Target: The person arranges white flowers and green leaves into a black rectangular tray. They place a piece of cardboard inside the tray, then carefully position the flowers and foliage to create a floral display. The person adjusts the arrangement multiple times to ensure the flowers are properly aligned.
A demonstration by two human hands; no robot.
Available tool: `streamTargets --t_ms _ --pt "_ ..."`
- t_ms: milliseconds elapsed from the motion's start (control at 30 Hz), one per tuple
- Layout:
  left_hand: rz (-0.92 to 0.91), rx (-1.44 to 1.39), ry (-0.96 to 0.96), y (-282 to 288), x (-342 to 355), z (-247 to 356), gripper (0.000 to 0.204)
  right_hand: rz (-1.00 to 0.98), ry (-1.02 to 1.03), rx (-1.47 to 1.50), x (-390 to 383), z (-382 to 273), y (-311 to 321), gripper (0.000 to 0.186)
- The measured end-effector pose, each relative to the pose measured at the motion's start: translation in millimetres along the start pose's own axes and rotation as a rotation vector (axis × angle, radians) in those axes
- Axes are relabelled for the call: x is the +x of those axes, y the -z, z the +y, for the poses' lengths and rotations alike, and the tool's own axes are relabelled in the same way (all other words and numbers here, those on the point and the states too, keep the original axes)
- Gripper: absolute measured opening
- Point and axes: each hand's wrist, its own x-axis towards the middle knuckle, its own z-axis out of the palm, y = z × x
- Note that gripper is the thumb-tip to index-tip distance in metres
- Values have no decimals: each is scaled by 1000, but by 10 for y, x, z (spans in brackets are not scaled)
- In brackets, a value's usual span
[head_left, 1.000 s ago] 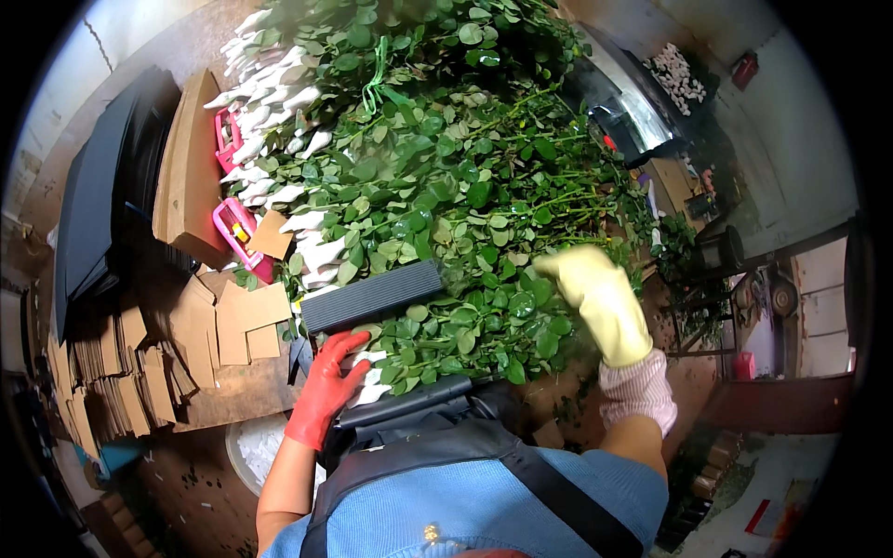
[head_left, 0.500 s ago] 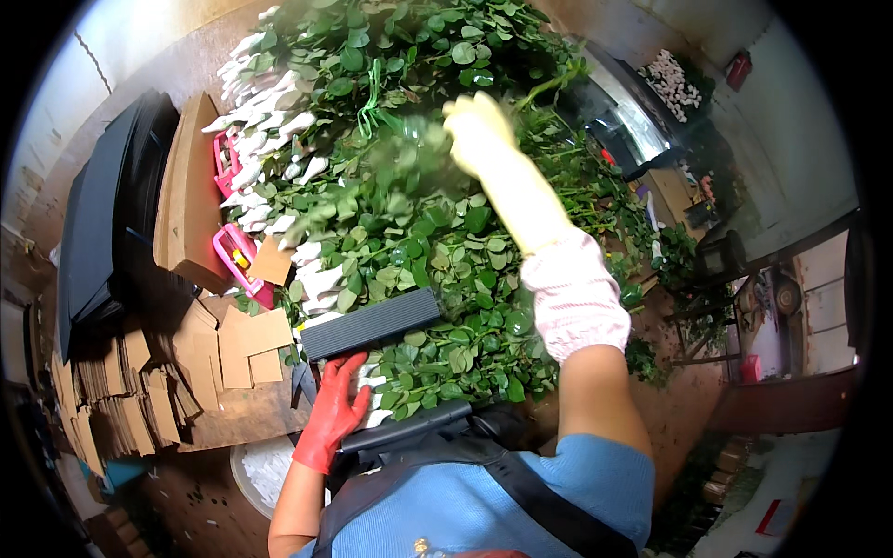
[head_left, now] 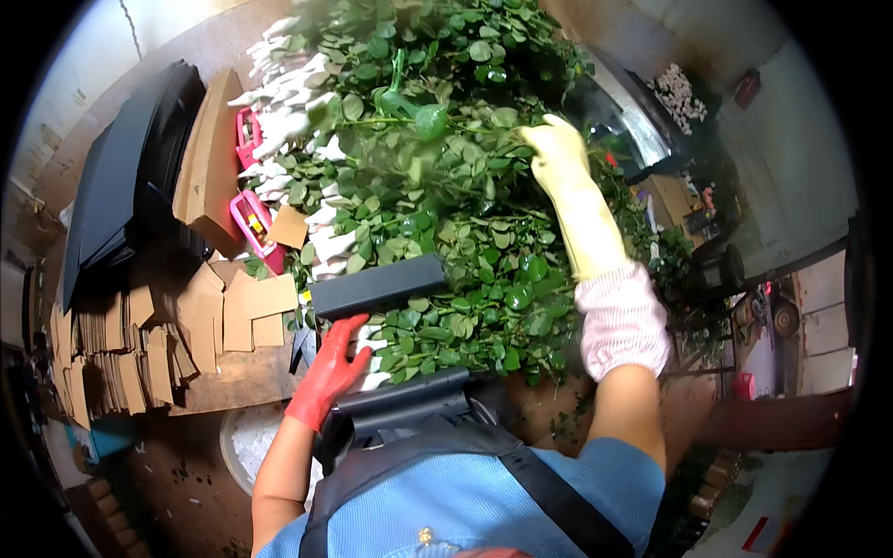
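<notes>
My right hand, in a long yellow glove with a striped cuff, is closed around the right end of a leafy rose stem above the pile. Leaves partly hide that stem, and its middle is blurred. Many green rose stems lie side by side, their heads in white sleeves toward the left. My left hand, in a red glove, has its fingers stretched out and thumb apart. Its fingertips touch the lower edge of a dark ribbed block lying on the stems.
Flat cardboard pieces lie at the table's left end. Behind them stand black sheets and a brown cardboard panel. Two pink baskets sit beside the white heads. Below the table stands a tub of white pieces.
My right hand has moved right, away from the middle of the pile, with the stem drawn across the leaves. My left hand remains by the block. The whole view has shifted slightly.
</notes>
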Motion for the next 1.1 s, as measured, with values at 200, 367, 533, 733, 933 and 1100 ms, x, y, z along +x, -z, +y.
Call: streamTargets --t_ms 200,367,533,733,933,1100 --pt "97 -93 50 -94 -54 -212 61 -99 460 -6 -764 -698 587 52" --pt "-75 -141 185 -128 -15 -362 60 -472 -269 86 -1853 10 429 26" --pt "144 -75 27 -160 -99 -267 49 -804 152 -1033 -1996 -150 352 71" --pt "159 -59 44 -145 -102 -239 46 -674 197 -491 -1446 -1733 309 47" --pt "128 -122 195 -97 -58 -114 51 -1106 56 -512 -1830 -2051 -1133 50" --pt "414 -16 320 -163 46 45 44 -1145 101 -544 -1866 -1920 -1363 50"
